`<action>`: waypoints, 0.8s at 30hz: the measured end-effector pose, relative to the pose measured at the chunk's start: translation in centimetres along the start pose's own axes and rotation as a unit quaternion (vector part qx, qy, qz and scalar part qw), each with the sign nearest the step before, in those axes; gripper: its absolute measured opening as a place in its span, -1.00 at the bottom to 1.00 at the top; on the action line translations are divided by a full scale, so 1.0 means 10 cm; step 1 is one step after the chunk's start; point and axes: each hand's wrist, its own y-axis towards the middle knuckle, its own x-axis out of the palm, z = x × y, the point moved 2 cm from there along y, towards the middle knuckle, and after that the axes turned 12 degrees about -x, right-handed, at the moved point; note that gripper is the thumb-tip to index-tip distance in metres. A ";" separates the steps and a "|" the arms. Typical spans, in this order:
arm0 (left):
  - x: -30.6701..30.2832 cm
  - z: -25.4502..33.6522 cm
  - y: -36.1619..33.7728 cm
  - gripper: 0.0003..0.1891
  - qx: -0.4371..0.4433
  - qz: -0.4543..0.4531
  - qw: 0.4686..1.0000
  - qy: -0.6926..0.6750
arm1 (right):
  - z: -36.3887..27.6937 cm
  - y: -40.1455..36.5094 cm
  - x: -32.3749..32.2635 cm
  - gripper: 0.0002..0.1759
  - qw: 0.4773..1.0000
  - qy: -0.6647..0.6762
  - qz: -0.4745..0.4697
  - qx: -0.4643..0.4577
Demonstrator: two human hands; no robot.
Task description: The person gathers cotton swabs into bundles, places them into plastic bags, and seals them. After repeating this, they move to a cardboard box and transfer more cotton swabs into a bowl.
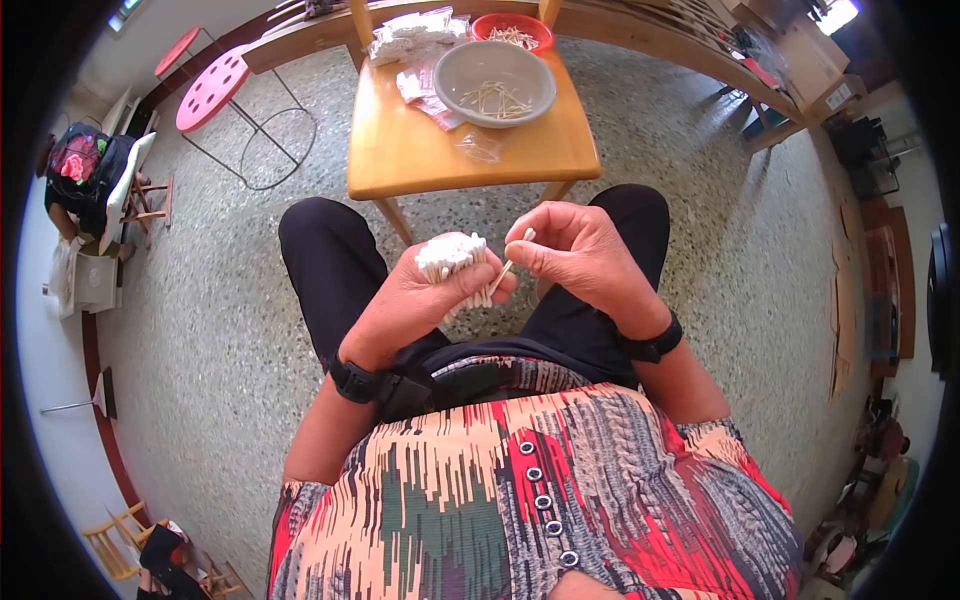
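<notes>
Your left hand (436, 290) grips a swab bundle (450, 256) short of the near edge of the chair seat (385, 150); your right hand (585, 252) pinches a single swab (528, 236). Advisable: hold the bundle firm, tips level.

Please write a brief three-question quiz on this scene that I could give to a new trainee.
1. Multiple choice: what does the left grip hold?
A) a plastic bag
B) a bundle of cotton swabs
C) a shirt button
2. True or false: the grey bowl stands on the floor.
3. Fill in the side: a single swab is pinched near its upper tip by the ____ grip.

Key:
1. B
2. False; it stands on the seat of the wooden chair.
3. Right: the right grip has it between thumb and finger.
</notes>
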 end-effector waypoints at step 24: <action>-0.02 -0.34 0.13 -0.77 -0.043 -0.036 0.989 -0.135 | 0.20 -0.01 0.04 -0.54 0.913 -0.361 -0.037 -0.186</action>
